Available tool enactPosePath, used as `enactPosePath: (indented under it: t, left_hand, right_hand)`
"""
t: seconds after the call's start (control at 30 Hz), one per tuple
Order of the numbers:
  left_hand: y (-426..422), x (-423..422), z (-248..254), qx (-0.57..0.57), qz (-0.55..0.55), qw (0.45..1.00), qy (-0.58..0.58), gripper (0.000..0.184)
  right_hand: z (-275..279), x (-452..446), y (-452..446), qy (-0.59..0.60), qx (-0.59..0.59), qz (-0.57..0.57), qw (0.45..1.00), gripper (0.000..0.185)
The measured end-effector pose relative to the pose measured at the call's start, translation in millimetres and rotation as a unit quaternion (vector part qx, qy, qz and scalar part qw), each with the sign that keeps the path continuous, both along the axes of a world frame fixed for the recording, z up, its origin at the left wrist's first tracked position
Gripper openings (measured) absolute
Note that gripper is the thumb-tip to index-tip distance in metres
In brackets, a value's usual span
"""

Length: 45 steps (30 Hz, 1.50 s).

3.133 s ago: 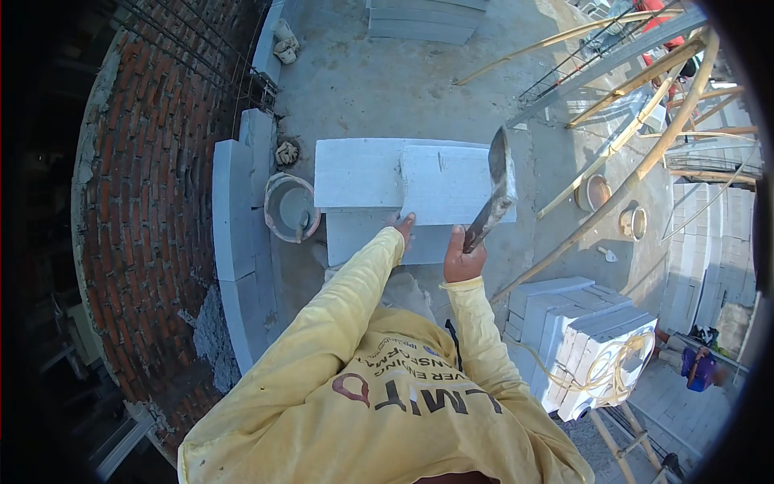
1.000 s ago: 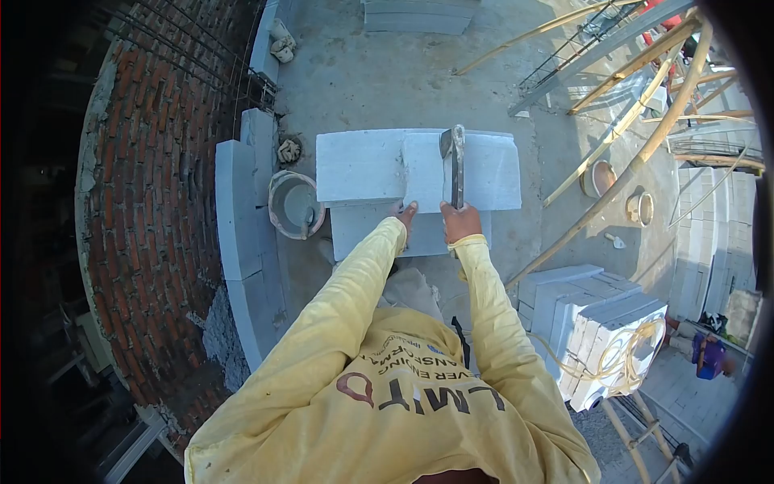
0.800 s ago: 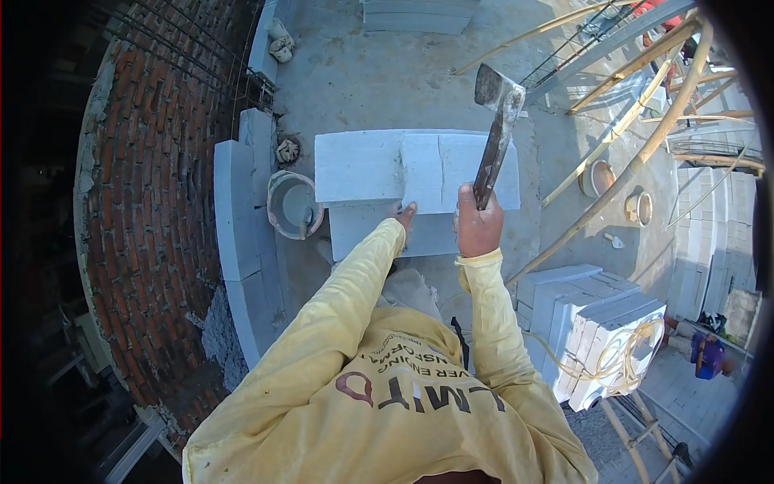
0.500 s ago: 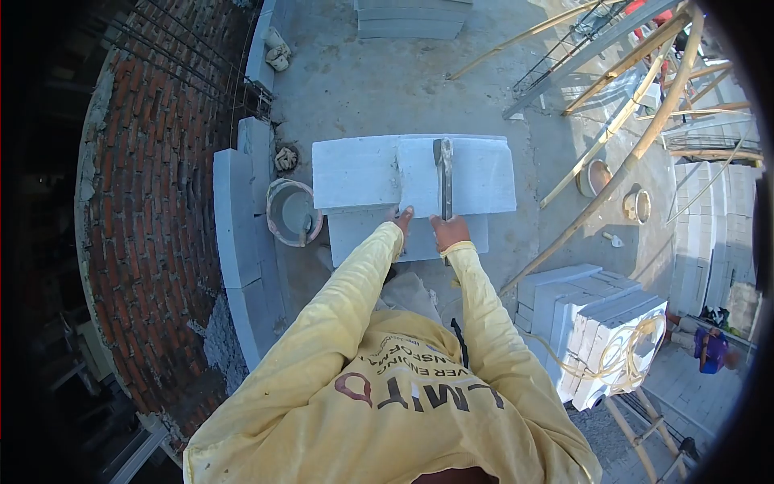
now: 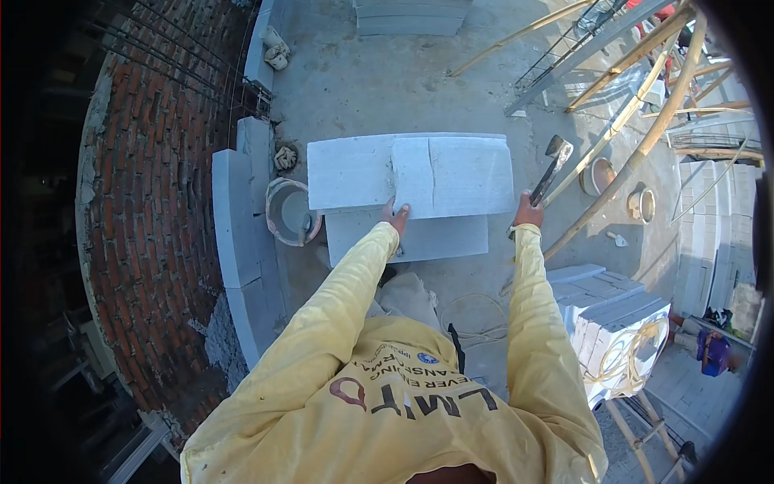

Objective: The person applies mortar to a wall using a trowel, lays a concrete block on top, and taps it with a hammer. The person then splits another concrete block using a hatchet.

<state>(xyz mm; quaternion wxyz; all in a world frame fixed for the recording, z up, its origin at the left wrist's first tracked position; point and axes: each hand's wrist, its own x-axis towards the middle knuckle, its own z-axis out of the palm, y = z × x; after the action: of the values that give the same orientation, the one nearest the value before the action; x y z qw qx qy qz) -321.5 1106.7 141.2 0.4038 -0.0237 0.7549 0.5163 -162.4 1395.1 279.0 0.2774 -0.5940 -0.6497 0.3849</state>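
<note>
My left hand [image 5: 396, 216] grips the near edge of a pale block [image 5: 451, 173], its thumb on top and its other fingers mostly hidden. A jagged dark line runs across this block's top. Another pale block [image 5: 347, 173] sits against its left side, and a lower block [image 5: 443, 240] shows beneath them on the near side. Off to the right of the blocks, my right hand [image 5: 528, 211] is closed around the handle of a metal hammer-like tool [image 5: 551, 165], whose head points up and away from the blocks.
A bucket [image 5: 292, 214] with a tool inside stands left of the blocks. Beyond it are a low block wall [image 5: 234, 218] and a brick wall [image 5: 145, 226]. On the right are bamboo poles [image 5: 645, 149], two small buckets, a trowel [image 5: 617, 239] and stacked blocks [image 5: 617, 310] with a coiled hose.
My right hand has swung the tool from above the block out to the right. A dark line across the block, under the tool before, now shows fully. My left hand stays at the near edge.
</note>
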Motion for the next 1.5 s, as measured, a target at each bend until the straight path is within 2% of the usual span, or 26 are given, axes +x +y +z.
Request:
enactPosePath:
  t: [0.2,0.27,0.37,0.5,0.6,0.67,0.7,0.8,0.87,0.9,0.93,1.0,1.1,1.17,1.23,1.33,1.37,1.43,1.5]
  left_hand:
    - [4,-5,74,-0.086,-0.061,0.99,0.089,0.076]
    - [4,-7,101,-0.127,-0.056,0.988,0.068,0.077]
    - [-10,-30,139,-0.129,-0.076,0.986,0.077,0.076]
    - [-16,-60,119,-0.187,0.002,0.979,0.081,0.085]
    - [-2,-69,181,-0.237,-0.042,0.965,0.101,0.084]
    - [7,-74,206,-0.238,-0.033,0.967,0.082,0.086]
    - [9,-75,211,-0.239,-0.028,0.968,0.07,0.087]
    - [15,-86,212,-0.264,-0.064,0.96,0.073,0.081]
    - [21,-98,224,-0.263,-0.069,0.959,0.073,0.077]
    - [25,-105,229,-0.262,-0.073,0.96,0.073,0.076]
    - [29,-113,230,-0.262,-0.075,0.959,0.076,0.075]
    - [36,-128,228,-0.261,-0.077,0.959,0.08,0.074]
    - [43,-145,200,-0.262,-0.09,0.956,0.096,0.072]
    - [46,-149,203,-0.27,-0.11,0.95,0.114,0.071]
    - [46,-149,202,-0.269,-0.11,0.951,0.106,0.071]
    - [46,-149,207,-0.259,-0.124,0.951,0.112,0.067]
    - [44,-147,208,-0.262,-0.118,0.953,0.101,0.067]
    - [46,-146,214,-0.262,-0.105,0.956,0.082,0.067]
    - [43,-145,214,-0.247,-0.13,0.957,0.084,0.067]
  right_hand:
    - [-58,-5,2,-0.008,-0.079,-0.067,0.995,0.04]
    - [-41,-4,-3,-0.001,-0.04,-0.031,0.999,0.041]
    - [13,-19,-4,0.015,-0.016,0.003,1.0,0.042]
    - [24,-49,10,0.027,-0.016,0.037,0.999,0.043]
    - [61,-65,2,-0.039,0.012,0.083,0.996,0.042]
    - [78,-67,-9,-0.05,0.031,0.085,0.995,0.042]
    - [87,-65,-18,-0.057,0.041,0.086,0.994,0.042]
    - [114,-58,-80,0.077,0.088,0.069,0.991,0.04]
    - [151,-50,-140,0.197,-0.135,0.055,0.969,0.037]
    - [145,-42,-165,0.207,-0.136,0.069,0.966,0.036]
    - [131,-34,-187,0.217,-0.135,0.085,0.963,0.035]
    - [89,-19,-220,0.116,-0.055,0.121,0.984,0.034]
    - [144,-35,-243,0.073,-0.064,0.18,0.979,0.033]
    - [165,-42,-242,0.17,-0.066,0.19,0.965,0.031]
    - [225,-49,-241,0.28,-0.026,0.208,0.937,0.03]
    - [260,-74,-247,0.47,0.149,0.2,0.847,0.027]
    - [238,-70,-250,0.388,0.145,0.193,0.889,0.028]
    - [151,-55,-252,0.219,0.141,0.173,0.95,0.029]
    - [90,-47,-250,0.014,0.023,0.225,0.974,0.031]
